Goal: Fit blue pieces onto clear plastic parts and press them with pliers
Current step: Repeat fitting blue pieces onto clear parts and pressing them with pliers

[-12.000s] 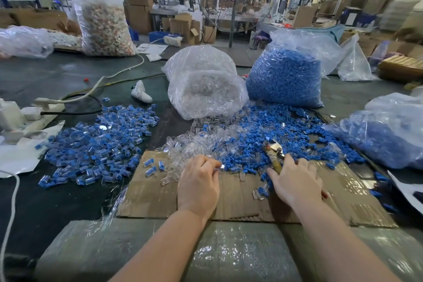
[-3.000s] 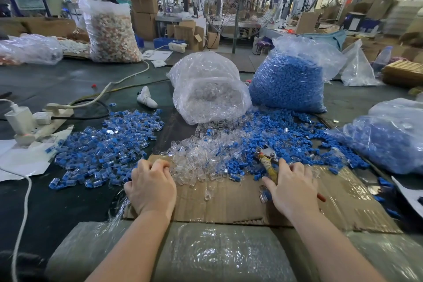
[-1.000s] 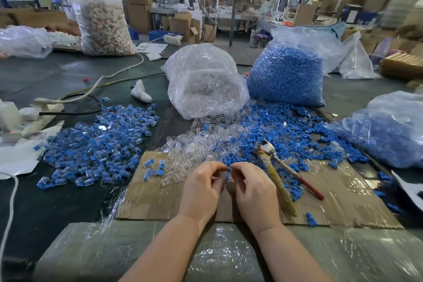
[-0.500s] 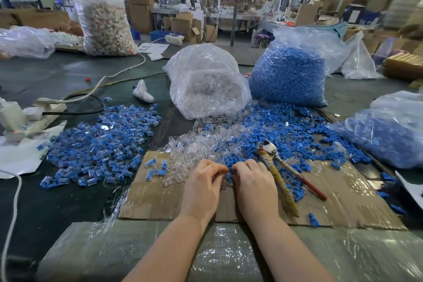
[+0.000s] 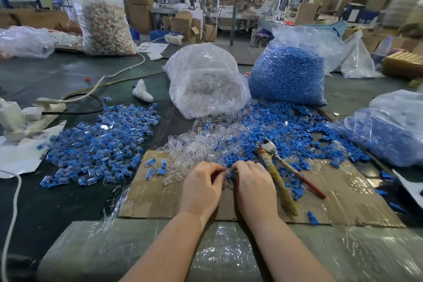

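Left hand [image 5: 201,186] and right hand [image 5: 254,186] pinching clear part [image 5: 227,182] between them

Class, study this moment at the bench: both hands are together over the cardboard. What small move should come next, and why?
Probably the right hand reaches for the pliers lying free just beside it. Both it and the left hand pinch a clear part between them, a blue piece apparently being fitted, so pressing comes next.

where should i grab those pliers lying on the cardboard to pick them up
Grip the two long handles of the metal pliers, the yellow-wrapped one and the thin red one, coming from above with the right hand just beside them. They lie flat on the cardboard sheet, handles splayed toward you and head pointing away.
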`<state>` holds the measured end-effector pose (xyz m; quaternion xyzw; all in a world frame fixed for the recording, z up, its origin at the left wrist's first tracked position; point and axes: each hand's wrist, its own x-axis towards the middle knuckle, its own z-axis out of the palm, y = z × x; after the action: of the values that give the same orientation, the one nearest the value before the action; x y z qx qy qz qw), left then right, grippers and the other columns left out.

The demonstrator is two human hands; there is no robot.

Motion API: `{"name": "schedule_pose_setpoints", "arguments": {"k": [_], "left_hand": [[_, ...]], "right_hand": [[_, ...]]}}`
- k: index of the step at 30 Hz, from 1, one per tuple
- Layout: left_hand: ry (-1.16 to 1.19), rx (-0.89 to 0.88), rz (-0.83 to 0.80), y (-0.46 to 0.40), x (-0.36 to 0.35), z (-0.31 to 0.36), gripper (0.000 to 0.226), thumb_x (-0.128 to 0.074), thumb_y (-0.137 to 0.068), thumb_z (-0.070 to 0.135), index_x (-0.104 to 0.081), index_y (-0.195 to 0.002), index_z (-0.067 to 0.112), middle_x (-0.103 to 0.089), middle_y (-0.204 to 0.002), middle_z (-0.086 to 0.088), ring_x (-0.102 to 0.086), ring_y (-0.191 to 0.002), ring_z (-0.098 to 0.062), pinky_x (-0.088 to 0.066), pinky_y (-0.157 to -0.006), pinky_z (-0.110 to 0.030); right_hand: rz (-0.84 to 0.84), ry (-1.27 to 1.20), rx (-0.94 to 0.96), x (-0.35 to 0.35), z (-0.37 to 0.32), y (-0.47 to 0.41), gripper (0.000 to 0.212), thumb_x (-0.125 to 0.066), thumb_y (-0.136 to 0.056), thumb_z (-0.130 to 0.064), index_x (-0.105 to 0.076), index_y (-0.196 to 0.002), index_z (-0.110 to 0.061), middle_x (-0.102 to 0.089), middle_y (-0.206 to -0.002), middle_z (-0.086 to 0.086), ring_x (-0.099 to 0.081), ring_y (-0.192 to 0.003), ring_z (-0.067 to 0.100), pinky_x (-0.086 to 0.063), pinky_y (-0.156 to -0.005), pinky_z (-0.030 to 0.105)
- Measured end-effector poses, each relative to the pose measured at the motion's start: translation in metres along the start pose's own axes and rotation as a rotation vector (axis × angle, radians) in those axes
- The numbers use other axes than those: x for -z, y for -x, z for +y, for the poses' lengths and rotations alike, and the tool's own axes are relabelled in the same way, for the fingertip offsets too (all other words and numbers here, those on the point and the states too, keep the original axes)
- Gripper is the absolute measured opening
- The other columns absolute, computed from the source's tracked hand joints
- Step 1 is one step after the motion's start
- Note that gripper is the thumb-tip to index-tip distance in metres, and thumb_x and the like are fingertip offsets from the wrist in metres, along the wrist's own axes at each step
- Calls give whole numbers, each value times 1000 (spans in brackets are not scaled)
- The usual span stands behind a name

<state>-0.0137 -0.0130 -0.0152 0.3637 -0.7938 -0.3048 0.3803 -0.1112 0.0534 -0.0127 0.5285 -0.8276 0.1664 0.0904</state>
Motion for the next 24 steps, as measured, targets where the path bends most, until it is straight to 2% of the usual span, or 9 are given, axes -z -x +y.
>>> {"name": "schedule_pose_setpoints", "arguments": {"k": [3, 6, 9, 12, 14, 19, 24], "left_hand": [[11, 1, 0, 0, 0, -1, 11, -67, -84, 16, -72, -93, 18, -55, -80, 17, -50, -74, 5, -33, -71, 3], [63, 36, -25, 1, 0, -3, 17, -67, -83, 10, -69, -97, 21, -58, -83, 15, -56, -79, -2, -42, -76, -7], [93, 80, -60, 2, -1, -4, 23, -66, -84, 8, -66, -99, 24, -63, -85, 12, -59, -81, -3, -49, -78, -17], [114, 100, -76, 2, -1, -4, 19, -65, -85, 9, -64, -92, 27, -63, -85, 12, -59, -81, -1, -49, -76, -14], [108, 109, -83, 2, 0, -4, 18, -63, -86, 12, -62, -87, 30, -62, -85, 13, -57, -81, 0, -46, -71, -10], [105, 113, -86, 2, 2, -1, 22, -59, -90, 16, -55, -78, 34, -59, -78, 15, -53, -74, 4, -39, -67, -1], [125, 122, -73, 2, 1, -1, 22, -56, -92, 18, -53, -77, 34, -61, -72, 11, -55, -69, 0, -40, -63, -4]], "right_hand": [[-7, 3, -2, 1, 0, 2, 40, -37, -94, -12, -42, -134, -20, -50, -121, -1, -45, -113, 19, -32, -98, 27], [6, 20, -26, 3, -1, 4, 38, -39, -92, -10, -48, -128, -20, -48, -117, 2, -45, -110, 21, -35, -95, 29], [36, 12, -59, 3, -2, 6, 25, -41, -95, -15, -52, -116, -21, -52, -112, -1, -49, -106, 20, -37, -90, 29], [108, -77, -126, 2, -2, 7, 12, -49, -95, -18, -59, -102, -17, -62, -97, 1, -56, -94, 23, -41, -82, 33], [116, -111, -153, 1, -1, 8, 10, -52, -94, -21, -59, -100, -18, -63, -92, -1, -57, -90, 21, -39, -79, 32], [210, -255, -189, 2, 0, 9, 4, -65, -85, -13, -61, -86, -14, -63, -73, 0, -56, -71, 23, -31, -65, 29], [237, -346, -146, 1, 3, 11, 2, -63, -87, -15, -66, -88, -15, -66, -78, -1, -57, -75, 22, -40, -69, 31]]}}
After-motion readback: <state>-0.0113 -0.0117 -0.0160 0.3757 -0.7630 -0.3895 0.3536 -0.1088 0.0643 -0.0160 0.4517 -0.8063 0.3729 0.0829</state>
